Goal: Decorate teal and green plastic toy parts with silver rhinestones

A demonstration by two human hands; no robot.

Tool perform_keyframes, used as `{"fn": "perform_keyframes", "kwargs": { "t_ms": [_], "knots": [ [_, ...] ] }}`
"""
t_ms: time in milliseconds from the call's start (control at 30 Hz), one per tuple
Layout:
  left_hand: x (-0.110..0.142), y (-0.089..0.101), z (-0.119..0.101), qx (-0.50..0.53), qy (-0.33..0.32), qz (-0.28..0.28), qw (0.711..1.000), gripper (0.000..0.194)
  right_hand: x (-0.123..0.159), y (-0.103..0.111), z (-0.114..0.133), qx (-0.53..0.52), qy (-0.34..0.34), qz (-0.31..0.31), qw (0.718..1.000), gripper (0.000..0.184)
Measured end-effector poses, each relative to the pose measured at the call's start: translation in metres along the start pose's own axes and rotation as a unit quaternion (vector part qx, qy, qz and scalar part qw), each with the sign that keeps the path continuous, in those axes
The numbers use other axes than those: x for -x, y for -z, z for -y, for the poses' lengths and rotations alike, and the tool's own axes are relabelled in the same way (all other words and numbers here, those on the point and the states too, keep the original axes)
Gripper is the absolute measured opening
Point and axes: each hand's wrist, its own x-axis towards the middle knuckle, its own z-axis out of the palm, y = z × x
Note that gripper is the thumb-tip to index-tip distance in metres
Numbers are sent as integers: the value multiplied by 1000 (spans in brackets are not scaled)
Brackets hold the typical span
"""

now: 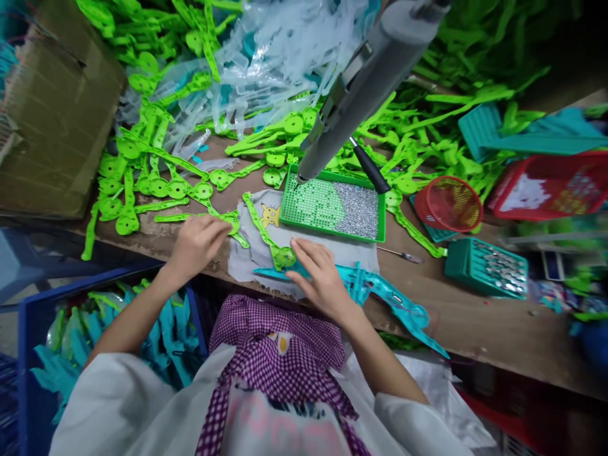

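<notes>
My left hand (196,244) rests on a thin bright green plastic arm piece (190,217) near the bench's front edge, fingers curled over it. My right hand (319,276) lies with fingers stretched on a green piece with a round end (284,256) and a teal plastic piece (380,294), both on a grey cloth (249,259). A green tray (332,204) of small screws stands just beyond the cloth.
A grey hanging power screwdriver (361,82) points down at the tray. Heaps of green parts (152,171) and clear bags cover the back. A cardboard box (52,120) stands left; red baskets (453,204), teal trays (487,269) right. A blue crate (33,329) sits below left.
</notes>
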Motion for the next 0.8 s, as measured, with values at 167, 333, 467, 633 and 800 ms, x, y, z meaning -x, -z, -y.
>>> {"fn": "perform_keyframes", "kwargs": {
  "t_ms": [167, 333, 467, 633, 800],
  "knots": [
    [2, -13, -43, 98, -140, 30, 985, 27, -44, -5, 47, -140, 39, 54, 988, 82],
    [16, -8, -48, 194, -44, 32, 979, 18, -53, -15, 44, -217, -108, 100, 965, 64],
    [32, -13, -47, 361, 107, 73, 923, 14, -46, 3, 38, -240, -126, 171, 947, 38],
    [39, -44, -51, 592, 304, 122, 736, 51, -58, 18, 30, -308, -82, 258, 912, 22],
    [24, -40, -40, 537, 274, 4, 798, 54, -91, 16, 10, -247, -122, 166, 947, 25]
  ]
}}
